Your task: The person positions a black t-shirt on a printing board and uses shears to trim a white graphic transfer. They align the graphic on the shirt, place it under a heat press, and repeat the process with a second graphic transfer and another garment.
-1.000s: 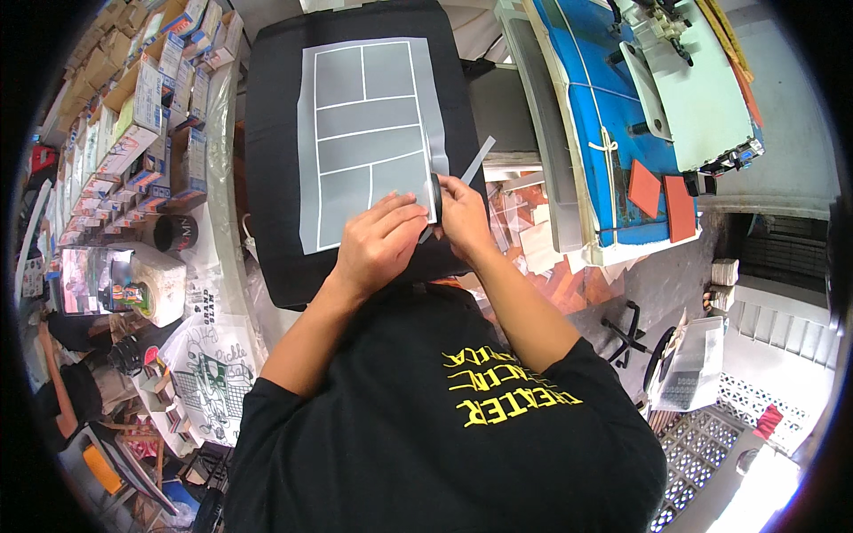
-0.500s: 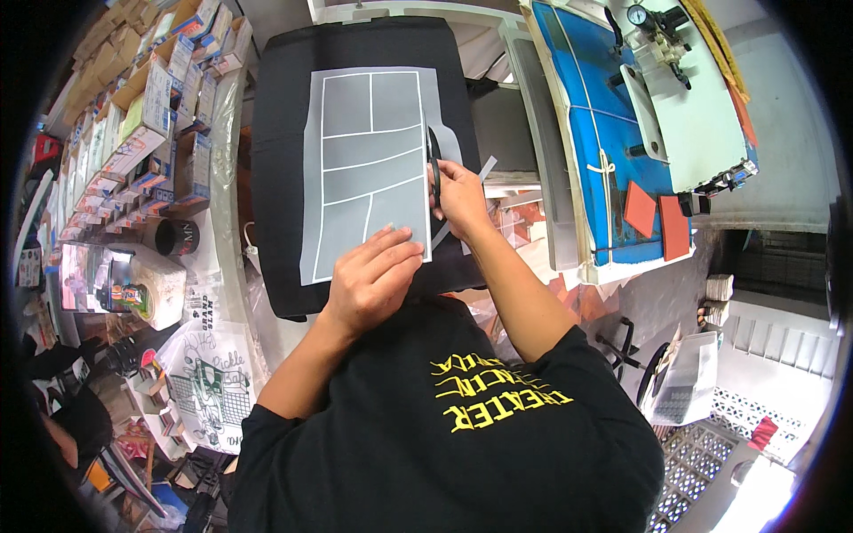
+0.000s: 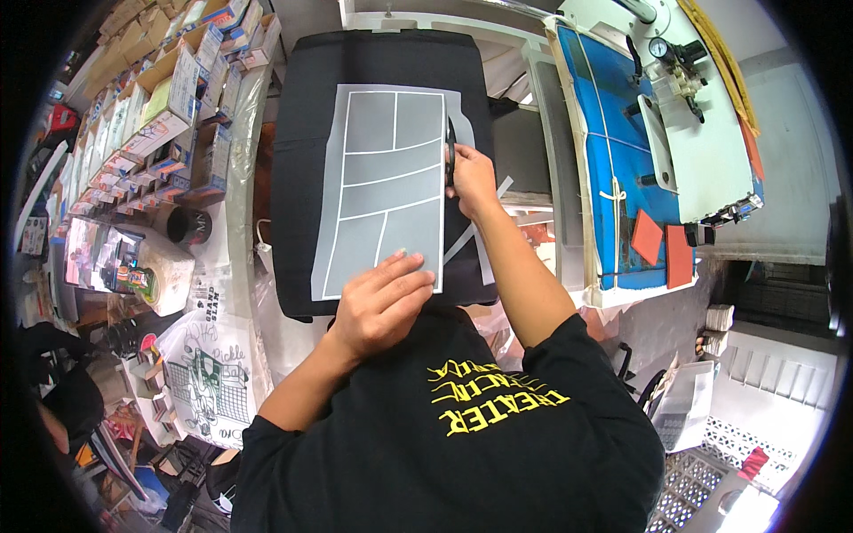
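Note:
A grey sheet [image 3: 391, 197] printed with white lines, like a court layout, lies flat on a black padded board [image 3: 298, 160]. Along its right edge, my right hand [image 3: 475, 185] is closed on the black handles of scissors [image 3: 450, 155], which point away from me. A cut grey strip [image 3: 462, 131] curls off beside the blades, and its lower end trails past my wrist. My left hand [image 3: 384, 306] rests on the sheet's near right corner, fingers stretched out and pressing it flat.
Stacked cardboard boxes [image 3: 169, 98] and a dark mug [image 3: 188, 226] line the left side. To the right stands a blue-topped bench [image 3: 600, 160] with a cord, two orange-red pieces [image 3: 648, 237] and a pressure gauge [image 3: 658, 47]. A printed plastic bag [image 3: 209, 377] lies at lower left.
The view has shifted, so everything sits lower and further right. My right hand and scissors have moved slightly away from me along the sheet's right edge. My left hand still holds the corner.

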`<state>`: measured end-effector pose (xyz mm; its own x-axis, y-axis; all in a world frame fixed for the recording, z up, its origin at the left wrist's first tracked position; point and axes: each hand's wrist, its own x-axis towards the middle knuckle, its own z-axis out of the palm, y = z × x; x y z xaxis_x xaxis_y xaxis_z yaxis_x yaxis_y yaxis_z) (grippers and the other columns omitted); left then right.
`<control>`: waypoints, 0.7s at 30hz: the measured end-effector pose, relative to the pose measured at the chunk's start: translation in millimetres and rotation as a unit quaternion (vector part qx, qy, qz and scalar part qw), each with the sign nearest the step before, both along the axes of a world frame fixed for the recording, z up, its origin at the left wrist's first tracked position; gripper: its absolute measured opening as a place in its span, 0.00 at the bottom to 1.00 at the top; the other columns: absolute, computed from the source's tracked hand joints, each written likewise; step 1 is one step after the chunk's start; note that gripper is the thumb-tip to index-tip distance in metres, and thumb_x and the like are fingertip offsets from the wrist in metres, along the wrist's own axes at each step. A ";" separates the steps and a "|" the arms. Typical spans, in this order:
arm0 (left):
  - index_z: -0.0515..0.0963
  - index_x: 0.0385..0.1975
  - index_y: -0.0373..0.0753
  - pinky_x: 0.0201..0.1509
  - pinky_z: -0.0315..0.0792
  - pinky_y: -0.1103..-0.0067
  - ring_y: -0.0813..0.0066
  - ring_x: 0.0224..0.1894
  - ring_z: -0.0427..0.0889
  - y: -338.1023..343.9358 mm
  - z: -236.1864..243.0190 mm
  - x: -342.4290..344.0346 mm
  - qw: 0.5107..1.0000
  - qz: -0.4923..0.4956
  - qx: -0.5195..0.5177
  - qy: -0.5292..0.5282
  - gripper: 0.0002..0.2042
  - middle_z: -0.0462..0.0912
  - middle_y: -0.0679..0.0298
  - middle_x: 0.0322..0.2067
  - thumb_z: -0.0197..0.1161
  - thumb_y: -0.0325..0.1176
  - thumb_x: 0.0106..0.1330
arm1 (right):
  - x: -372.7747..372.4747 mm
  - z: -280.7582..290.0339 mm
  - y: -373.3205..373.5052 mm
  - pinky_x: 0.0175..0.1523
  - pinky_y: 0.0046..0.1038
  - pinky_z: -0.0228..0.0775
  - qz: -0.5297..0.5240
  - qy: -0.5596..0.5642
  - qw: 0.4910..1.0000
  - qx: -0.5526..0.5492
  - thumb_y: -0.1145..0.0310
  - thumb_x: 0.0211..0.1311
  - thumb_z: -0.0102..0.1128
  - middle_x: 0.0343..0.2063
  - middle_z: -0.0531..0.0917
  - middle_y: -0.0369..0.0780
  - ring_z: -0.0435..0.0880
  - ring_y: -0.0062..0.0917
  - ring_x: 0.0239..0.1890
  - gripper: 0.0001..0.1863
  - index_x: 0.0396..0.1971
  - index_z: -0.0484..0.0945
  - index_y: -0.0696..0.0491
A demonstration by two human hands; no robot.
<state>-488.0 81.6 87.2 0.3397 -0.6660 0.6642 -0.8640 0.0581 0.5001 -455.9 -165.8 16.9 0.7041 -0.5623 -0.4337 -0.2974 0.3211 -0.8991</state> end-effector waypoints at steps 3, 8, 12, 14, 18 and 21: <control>0.81 0.32 0.35 0.57 0.77 0.61 0.59 0.48 0.84 6.7 0.0 -6.1 1.000 -0.010 0.013 0.023 0.08 0.85 0.61 0.38 0.68 0.23 0.52 | 9.8 -1.2 -8.8 0.17 0.19 0.60 0.009 0.002 1.000 -0.009 0.64 0.67 0.58 0.24 0.77 0.34 0.75 0.16 0.20 0.17 0.49 0.77 0.61; 0.76 0.51 0.38 0.71 0.51 0.46 0.55 0.61 0.71 12.4 -7.9 3.9 0.953 0.002 0.261 0.156 0.25 0.77 0.55 0.52 0.70 0.45 0.57 | 4.8 -3.2 -16.9 0.18 0.20 0.63 0.030 0.017 0.999 -0.035 0.63 0.67 0.61 0.25 0.78 0.35 0.76 0.17 0.21 0.19 0.53 0.76 0.58; 0.73 0.59 0.39 0.71 0.44 0.43 0.54 0.65 0.65 -8.6 -50.4 28.9 0.900 0.278 0.334 0.040 0.32 0.71 0.51 0.59 0.61 0.57 0.61 | -25.3 -1.5 -55.1 0.20 0.24 0.71 0.033 0.040 0.978 -0.203 0.64 0.65 0.63 0.26 0.82 0.36 0.80 0.18 0.22 0.23 0.58 0.75 0.55; 0.72 0.61 0.39 0.72 0.38 0.41 0.52 0.66 0.64 -3.2 -71.9 64.6 0.887 0.308 0.344 -0.009 0.34 0.70 0.50 0.61 0.57 0.61 0.63 | -51.8 0.4 -84.4 0.24 0.23 0.73 0.023 0.063 0.906 -0.419 0.65 0.65 0.62 0.26 0.84 0.36 0.81 0.17 0.24 0.22 0.57 0.76 0.55; 0.76 0.48 0.37 0.71 0.34 0.39 0.49 0.72 0.56 27.2 -80.6 133.5 0.886 0.274 0.373 -0.034 0.25 0.67 0.53 0.66 0.60 0.53 0.64 | -112.7 12.8 -77.6 0.28 0.21 0.72 0.064 0.084 0.951 -0.291 0.69 0.69 0.53 0.24 0.82 0.37 0.81 0.18 0.25 0.17 0.56 0.76 0.53; 0.76 0.51 0.39 0.72 0.36 0.40 0.48 0.72 0.55 53.9 -87.6 185.2 0.912 0.193 0.359 -0.037 0.23 0.66 0.54 0.67 0.63 0.50 0.63 | -184.3 3.4 -26.9 0.25 0.21 0.70 0.163 0.010 0.987 -0.004 0.67 0.73 0.48 0.26 0.80 0.36 0.79 0.18 0.24 0.17 0.57 0.74 0.52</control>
